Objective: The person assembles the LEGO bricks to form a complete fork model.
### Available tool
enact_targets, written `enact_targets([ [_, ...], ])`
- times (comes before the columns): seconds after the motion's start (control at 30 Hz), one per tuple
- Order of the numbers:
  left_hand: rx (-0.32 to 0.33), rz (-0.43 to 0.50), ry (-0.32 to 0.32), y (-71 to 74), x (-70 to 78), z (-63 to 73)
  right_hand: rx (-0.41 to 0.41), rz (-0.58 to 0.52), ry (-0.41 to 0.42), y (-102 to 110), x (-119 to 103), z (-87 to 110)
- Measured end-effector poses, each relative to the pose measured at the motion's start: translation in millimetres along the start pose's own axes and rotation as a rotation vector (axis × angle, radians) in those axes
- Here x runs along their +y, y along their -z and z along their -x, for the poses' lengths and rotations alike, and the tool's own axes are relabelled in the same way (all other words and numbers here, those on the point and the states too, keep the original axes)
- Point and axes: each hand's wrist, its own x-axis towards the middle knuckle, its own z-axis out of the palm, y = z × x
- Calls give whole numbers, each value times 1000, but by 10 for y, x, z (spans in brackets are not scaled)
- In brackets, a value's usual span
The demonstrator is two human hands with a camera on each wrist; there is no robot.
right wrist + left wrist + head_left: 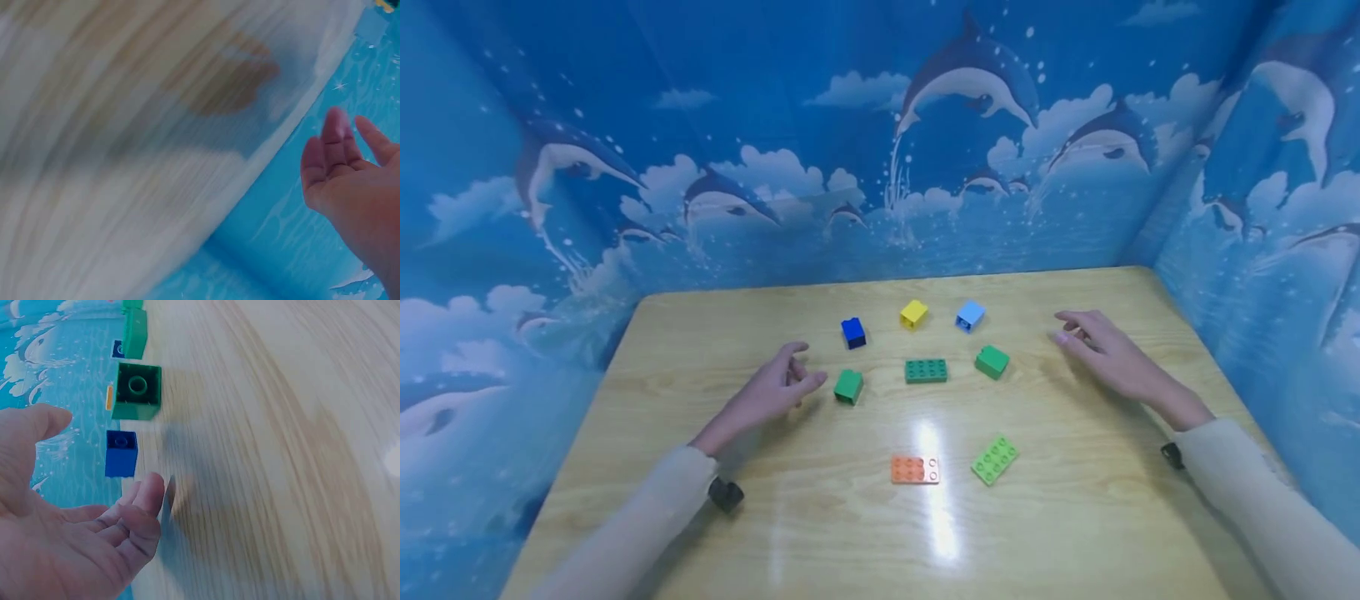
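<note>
My left hand (pixel 772 387) hovers beside a green two-by-two brick (pixel 848 387), thumb and fingers apart with nothing between them. In the left wrist view that green brick (pixel 137 391) shows its hollow underside, and a dark blue brick (pixel 121 454) appears past the fingers. Over the table's right side, my right hand (pixel 1105 350) holds nothing, its fingers loosely bent. Nearest to it lies another green brick (pixel 992 362), tipped on its side. A light blue brick (pixel 970 316) and a yellow brick (pixel 913 314) lie farther back. A dark green two-by-four brick (pixel 927 371) sits studs up in the middle.
Closer to the front are an orange two-by-four brick (pixel 914 469) and a lime green one (pixel 995 460), both studs up. The wooden table (pixel 700 533) meets a blue dolphin-print curtain (pixel 820 150) at its back and sides. Glare streaks the tabletop near the orange brick.
</note>
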Motion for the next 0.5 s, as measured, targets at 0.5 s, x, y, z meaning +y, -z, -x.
enact_targets([
  [0.5, -111, 168, 150, -205, 62, -132, -144, -324, -158, -181, -321, -131],
])
